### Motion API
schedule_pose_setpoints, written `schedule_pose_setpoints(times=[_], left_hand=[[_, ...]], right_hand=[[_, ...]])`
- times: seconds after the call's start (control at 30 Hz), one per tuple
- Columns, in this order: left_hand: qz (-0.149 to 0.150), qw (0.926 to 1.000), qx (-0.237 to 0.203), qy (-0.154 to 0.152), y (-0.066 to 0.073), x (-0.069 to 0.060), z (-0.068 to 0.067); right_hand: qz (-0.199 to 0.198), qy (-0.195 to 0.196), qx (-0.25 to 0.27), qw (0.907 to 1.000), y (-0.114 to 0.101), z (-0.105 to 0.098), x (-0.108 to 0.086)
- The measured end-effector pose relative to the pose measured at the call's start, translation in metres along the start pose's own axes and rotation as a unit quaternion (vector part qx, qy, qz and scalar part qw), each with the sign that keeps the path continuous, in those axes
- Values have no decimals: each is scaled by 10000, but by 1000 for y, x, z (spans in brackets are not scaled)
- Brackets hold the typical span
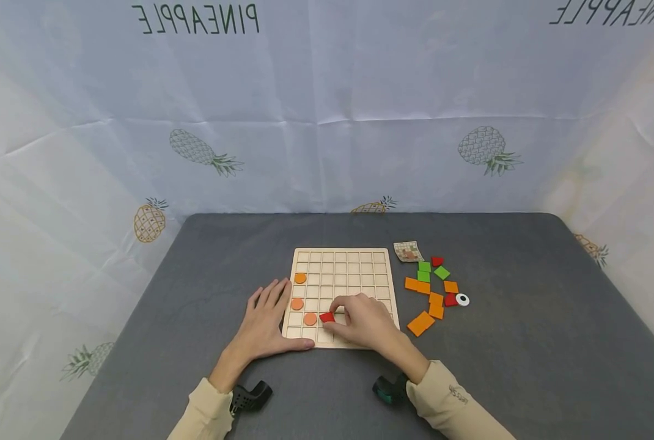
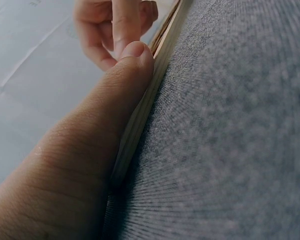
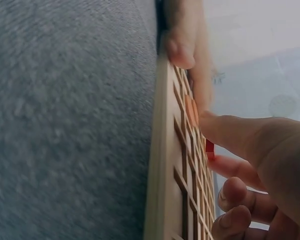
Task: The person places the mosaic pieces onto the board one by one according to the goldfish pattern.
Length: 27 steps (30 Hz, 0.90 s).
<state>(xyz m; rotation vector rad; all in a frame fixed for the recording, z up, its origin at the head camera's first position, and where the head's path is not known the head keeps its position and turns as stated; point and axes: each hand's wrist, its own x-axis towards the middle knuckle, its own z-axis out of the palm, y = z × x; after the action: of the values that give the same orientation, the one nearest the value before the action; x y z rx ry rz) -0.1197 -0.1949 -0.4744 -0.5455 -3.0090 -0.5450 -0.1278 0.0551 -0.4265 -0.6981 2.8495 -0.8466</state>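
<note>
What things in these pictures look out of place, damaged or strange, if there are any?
The PINEAPPLE lettering on the cloth backdrop reads backwards, as if mirrored. The small card beside the board lies askew to it and looks slightly curled. I see nothing spilled.

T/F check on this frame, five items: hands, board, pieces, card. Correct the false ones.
1. The left hand touches the board. True.
2. The right hand pinches a green piece. False: the right hand pinches a red piece.
3. Three orange discs lie on the board. True.
4. Every disc lies on the board. False: the white disc lies on the table.
5. The card lies left of the board. False: right.
</note>
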Motion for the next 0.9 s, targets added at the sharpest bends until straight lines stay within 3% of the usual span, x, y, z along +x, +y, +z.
schedule_pose_setpoints(times=[0.47, 0.9], left_hand=[[-5, 10000, 20, 9, 0, 0, 0], [14, 9999, 145, 34, 0, 0, 0]], right_hand=[[283, 248, -61, 9993, -1, 13, 3], [223, 570, -433, 9972, -2, 17, 1]])
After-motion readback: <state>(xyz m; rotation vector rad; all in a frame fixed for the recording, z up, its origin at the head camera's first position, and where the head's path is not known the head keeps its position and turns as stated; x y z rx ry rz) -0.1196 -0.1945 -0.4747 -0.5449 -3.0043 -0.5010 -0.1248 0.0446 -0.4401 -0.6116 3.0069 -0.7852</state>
